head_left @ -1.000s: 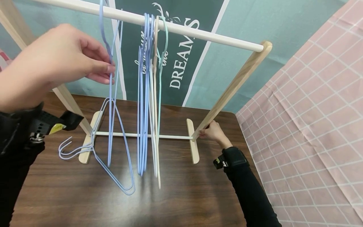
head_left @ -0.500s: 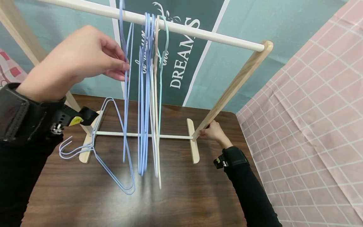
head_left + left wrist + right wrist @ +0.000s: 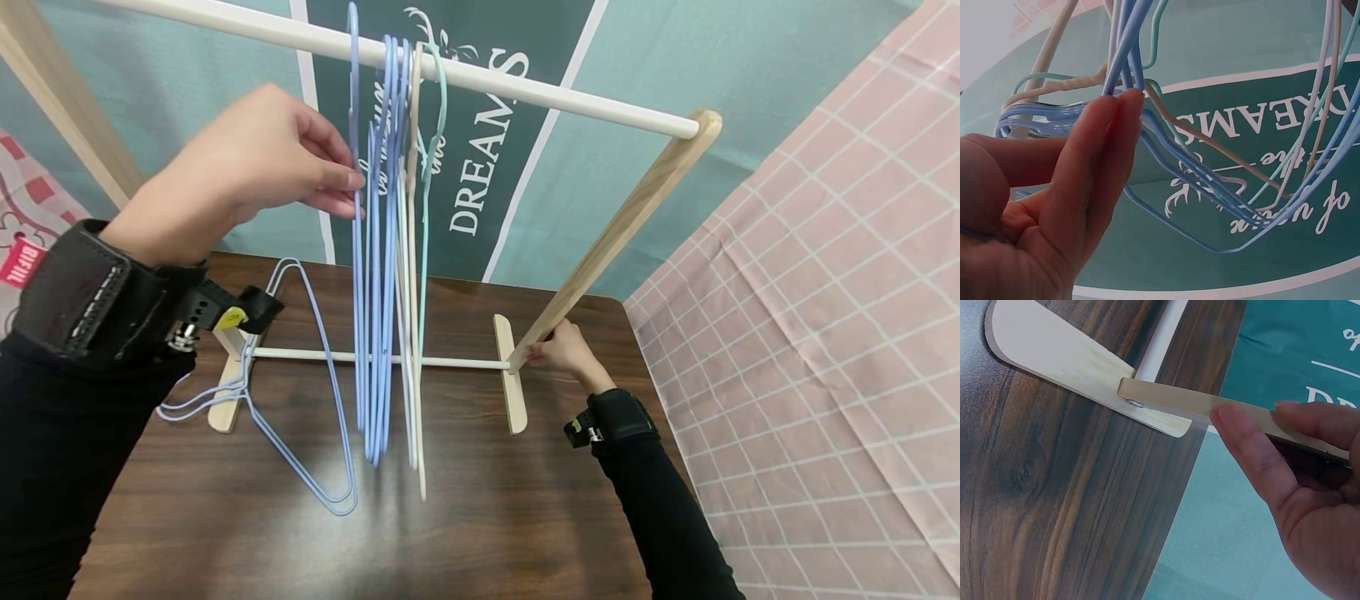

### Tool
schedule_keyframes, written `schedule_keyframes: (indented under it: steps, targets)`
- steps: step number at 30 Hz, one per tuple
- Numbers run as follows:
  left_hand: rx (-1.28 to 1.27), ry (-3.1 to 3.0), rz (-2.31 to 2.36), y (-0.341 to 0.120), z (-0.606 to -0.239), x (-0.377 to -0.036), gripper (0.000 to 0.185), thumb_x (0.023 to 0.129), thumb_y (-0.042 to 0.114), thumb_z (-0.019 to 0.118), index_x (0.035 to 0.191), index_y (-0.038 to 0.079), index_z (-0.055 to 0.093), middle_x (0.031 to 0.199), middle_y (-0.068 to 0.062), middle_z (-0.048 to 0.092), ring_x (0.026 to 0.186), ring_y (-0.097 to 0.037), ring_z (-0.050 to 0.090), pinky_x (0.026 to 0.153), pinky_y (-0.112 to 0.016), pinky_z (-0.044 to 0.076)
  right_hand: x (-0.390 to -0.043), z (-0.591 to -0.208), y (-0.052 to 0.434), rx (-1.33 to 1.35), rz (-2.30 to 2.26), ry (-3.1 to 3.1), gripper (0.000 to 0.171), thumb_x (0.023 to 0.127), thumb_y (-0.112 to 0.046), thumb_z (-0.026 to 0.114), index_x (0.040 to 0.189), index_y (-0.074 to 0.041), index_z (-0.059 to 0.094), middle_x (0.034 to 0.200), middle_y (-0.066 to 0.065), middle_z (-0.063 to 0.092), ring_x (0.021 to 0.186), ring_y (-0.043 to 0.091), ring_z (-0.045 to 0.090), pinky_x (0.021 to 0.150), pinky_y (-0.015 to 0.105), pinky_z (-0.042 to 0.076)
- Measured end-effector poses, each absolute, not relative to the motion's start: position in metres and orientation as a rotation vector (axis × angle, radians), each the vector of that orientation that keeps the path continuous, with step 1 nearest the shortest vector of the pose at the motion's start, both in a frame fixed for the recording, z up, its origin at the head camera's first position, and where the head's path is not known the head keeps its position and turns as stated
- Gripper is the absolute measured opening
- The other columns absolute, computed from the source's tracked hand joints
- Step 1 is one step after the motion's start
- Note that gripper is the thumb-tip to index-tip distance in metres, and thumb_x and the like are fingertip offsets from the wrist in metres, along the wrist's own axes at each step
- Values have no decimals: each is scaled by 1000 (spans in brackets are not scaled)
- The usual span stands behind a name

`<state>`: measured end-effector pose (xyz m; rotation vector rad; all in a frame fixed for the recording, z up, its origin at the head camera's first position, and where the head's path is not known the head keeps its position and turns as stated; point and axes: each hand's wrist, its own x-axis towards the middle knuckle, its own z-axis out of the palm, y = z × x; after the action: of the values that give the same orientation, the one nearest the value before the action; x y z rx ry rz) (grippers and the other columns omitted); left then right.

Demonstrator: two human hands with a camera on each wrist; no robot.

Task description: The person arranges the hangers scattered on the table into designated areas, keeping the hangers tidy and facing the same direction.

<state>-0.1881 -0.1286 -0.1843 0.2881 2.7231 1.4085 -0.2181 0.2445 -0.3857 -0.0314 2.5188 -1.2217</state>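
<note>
My left hand [image 3: 273, 158] pinches a blue clothes hanger [image 3: 354, 100] just below its hook, between thumb and fingertips. That hanger's hook loops over the white top rail [image 3: 570, 97] of a wooden rack. Close on its right hang several more blue hangers [image 3: 388, 250], then white, beige and mint-green hangers [image 3: 440, 92]. In the left wrist view the pinched blue hanger [image 3: 1129, 37] rises above the fingertips. Low on the rack's right wooden post [image 3: 611, 233], my right hand [image 3: 561, 348] grips the wood; the right wrist view shows fingers and thumb around the post [image 3: 1191, 403].
Two blue hangers [image 3: 341, 417] lie at the left, partly over the rack's left foot [image 3: 223, 408]. A white lower bar [image 3: 465, 362] joins the feet above the dark wooden table [image 3: 525, 517]. A pink gridded cloth [image 3: 810, 317] stands at the right, a teal printed cloth behind.
My left hand has slid the pinched blue hanger rightward along the top rail, right up beside the other blue hangers. The right hand has stayed on the post.
</note>
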Motion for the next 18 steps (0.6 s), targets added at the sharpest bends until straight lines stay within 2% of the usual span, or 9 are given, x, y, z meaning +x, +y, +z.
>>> schedule_keyframes:
  steps: [7,18]
  targets:
    - [253,2654,1465,-125,-185,-190,27,88,14,62,106,-6,59,95,-18,62,71,-17,67,65,-26,52,-219,-385,245,-34,-1220,2520,38,87,6,54,121,16,40,106,36,54,83,36,64,73,40,52]
    - [240,2629,1474,-120,-187,-189,28,87,14,64,105,-6,60,95,-19,62,72,-17,67,66,-26,52,-219,-385,246,-30,-1225,2510,38,87,7,54,122,16,39,106,36,53,85,37,64,76,44,50]
